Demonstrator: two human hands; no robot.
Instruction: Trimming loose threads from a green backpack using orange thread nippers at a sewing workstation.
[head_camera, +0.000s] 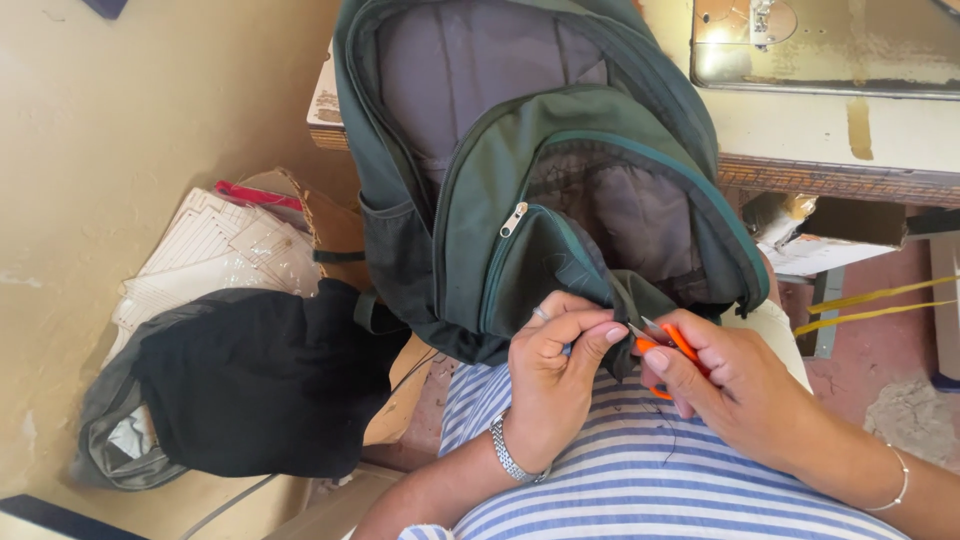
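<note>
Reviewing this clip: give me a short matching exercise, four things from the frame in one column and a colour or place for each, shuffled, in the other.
1. backpack
2. snips
3. wristwatch
4. black cloth

a. orange, in the right hand
b. heaped at lower left
c. dark green, front pocket open
d. silver, on the left hand's wrist

Pairs: 1-c, 2-a, 3-d, 4-b
</note>
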